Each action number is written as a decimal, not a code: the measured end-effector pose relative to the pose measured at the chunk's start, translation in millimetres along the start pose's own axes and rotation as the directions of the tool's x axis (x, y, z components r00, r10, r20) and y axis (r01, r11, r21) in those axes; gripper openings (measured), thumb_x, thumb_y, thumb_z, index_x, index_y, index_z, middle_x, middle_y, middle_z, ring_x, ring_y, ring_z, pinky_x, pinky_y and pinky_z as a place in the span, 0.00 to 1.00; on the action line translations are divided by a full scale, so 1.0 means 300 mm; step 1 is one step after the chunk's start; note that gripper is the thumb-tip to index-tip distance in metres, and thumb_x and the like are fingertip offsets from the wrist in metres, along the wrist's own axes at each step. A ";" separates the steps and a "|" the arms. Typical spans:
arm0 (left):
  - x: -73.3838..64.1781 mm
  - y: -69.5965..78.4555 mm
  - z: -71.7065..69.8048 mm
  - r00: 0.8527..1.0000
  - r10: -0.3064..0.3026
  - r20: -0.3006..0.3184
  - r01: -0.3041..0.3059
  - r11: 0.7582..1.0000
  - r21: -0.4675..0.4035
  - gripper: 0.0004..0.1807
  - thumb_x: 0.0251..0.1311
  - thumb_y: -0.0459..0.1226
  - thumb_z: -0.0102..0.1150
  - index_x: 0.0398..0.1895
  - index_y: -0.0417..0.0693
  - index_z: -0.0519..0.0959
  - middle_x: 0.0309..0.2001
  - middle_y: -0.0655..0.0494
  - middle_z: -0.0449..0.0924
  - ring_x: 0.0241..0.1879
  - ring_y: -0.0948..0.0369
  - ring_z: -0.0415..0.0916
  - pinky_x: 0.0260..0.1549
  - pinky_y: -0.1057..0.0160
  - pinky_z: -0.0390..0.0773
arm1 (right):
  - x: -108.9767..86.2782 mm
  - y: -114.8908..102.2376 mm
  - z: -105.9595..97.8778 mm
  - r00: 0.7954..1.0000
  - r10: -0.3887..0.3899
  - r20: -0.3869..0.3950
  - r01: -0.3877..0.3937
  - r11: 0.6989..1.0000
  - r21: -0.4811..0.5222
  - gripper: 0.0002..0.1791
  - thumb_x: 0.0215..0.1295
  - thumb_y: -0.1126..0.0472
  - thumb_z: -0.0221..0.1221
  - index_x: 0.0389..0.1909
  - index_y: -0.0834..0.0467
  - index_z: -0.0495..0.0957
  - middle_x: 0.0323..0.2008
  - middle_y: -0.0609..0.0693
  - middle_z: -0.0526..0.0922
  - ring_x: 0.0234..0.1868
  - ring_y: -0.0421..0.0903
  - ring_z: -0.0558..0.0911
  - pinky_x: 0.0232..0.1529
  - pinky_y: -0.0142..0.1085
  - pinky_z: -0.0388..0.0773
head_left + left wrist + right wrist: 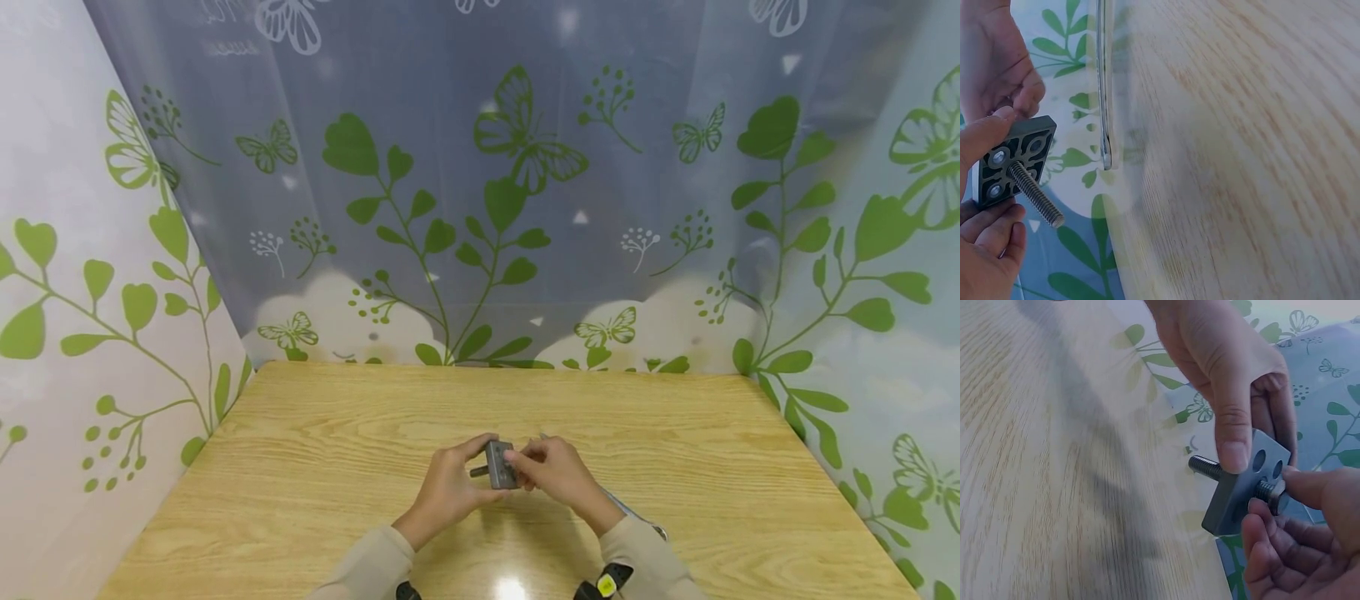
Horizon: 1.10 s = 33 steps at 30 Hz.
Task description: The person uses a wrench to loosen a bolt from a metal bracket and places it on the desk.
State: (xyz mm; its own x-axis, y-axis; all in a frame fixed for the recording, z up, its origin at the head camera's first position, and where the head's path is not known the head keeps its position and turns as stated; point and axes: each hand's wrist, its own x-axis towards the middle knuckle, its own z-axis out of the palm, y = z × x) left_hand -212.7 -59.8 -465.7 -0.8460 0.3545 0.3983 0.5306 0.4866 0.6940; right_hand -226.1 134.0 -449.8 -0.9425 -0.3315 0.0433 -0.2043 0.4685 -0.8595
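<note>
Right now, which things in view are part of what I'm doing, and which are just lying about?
Part of it:
Square holed metal block, gripped by your left hand
Threaded bolt through it, head pinched by your right hand

Just lying about:
Long metal tool, possibly a wrench, untouched on the wooden table

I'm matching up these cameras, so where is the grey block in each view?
Head: grey block, lower centre.
Left wrist: grey block, near left edge, around mid-height.
Right wrist: grey block, right of centre, just below mid-height.
Shared landmark: threaded rod jutting from it.
</note>
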 end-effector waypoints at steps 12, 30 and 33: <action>0.001 -0.009 -0.002 1.000 0.002 -0.021 -0.002 1.000 -0.008 0.37 0.39 0.35 0.78 0.57 0.40 0.76 0.53 0.46 0.81 0.52 0.52 0.79 0.53 0.55 0.78 | -0.013 0.003 -0.012 0.986 -0.164 0.016 0.165 0.986 -0.030 0.13 0.59 0.69 0.63 0.45 0.59 0.83 0.43 0.55 0.83 0.43 0.50 0.82 0.42 0.33 0.83; 0.001 -0.005 0.006 1.000 0.009 -0.019 -0.009 1.000 0.008 0.38 0.39 0.36 0.79 0.58 0.39 0.75 0.53 0.45 0.81 0.52 0.52 0.79 0.53 0.57 0.79 | -0.005 0.006 0.006 1.000 0.007 -0.028 -0.007 1.000 -0.016 0.26 0.71 0.46 0.52 0.26 0.65 0.81 0.19 0.51 0.79 0.22 0.43 0.78 0.25 0.37 0.80; 0.001 -0.005 0.009 1.000 0.011 -0.015 -0.011 1.000 0.004 0.37 0.39 0.36 0.79 0.58 0.39 0.75 0.53 0.45 0.81 0.52 0.52 0.79 0.52 0.56 0.80 | -0.007 0.002 0.001 1.000 0.001 -0.019 -0.002 1.000 -0.014 0.22 0.70 0.48 0.54 0.29 0.64 0.81 0.22 0.51 0.79 0.24 0.42 0.77 0.26 0.35 0.78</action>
State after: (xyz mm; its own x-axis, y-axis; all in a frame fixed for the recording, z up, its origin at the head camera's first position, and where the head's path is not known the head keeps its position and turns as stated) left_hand -213.7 -58.3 -468.2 -0.8410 0.3480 0.4143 0.5398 0.4864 0.6870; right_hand -224.2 134.8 -450.4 -0.9475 -0.3154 0.0519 -0.2066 0.4807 -0.8522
